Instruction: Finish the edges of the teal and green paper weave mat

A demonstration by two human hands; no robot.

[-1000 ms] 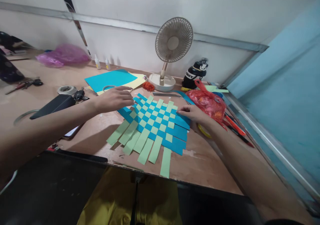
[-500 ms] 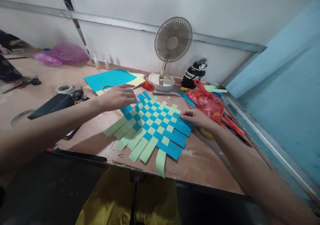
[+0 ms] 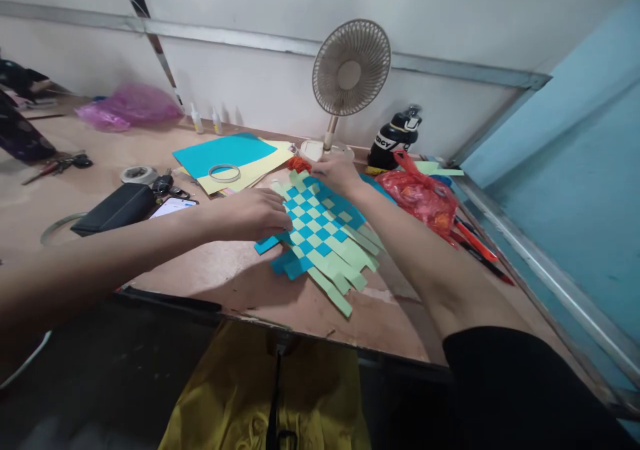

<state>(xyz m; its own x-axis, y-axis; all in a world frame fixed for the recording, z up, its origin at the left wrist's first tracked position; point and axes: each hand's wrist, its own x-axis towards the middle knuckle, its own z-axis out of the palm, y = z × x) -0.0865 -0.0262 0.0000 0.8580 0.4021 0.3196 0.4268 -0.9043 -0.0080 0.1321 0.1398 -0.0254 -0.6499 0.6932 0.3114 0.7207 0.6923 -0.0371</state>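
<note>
A woven paper mat [image 3: 315, 227] of blue and pale green strips lies in a checker pattern on the wooden table [image 3: 240, 270]. Loose green strip ends fan out toward the lower right, and blue ends stick out at the lower left. My left hand [image 3: 250, 215] rests on the mat's left side, its fingers lying over the weave. At the far corner sits my right hand [image 3: 339, 174], its fingertips hidden behind the knuckles, pressed on the mat's edge. A small orange yarn bundle [image 3: 299, 165] lies just beyond the mat.
Behind the mat lie a blue card and yellow paper [image 3: 220, 158] with a tape ring [image 3: 225, 173]. Further back stand a desk fan [image 3: 350, 68] and black bottle [image 3: 395, 137]. A red plastic bag [image 3: 420, 197] and pens lie right; a phone [image 3: 173, 207] and black case [image 3: 114, 209] lie left.
The mat has been turned: green ends now point lower right, blue ends lower left. My right hand has moved from its right side to the far corner.
</note>
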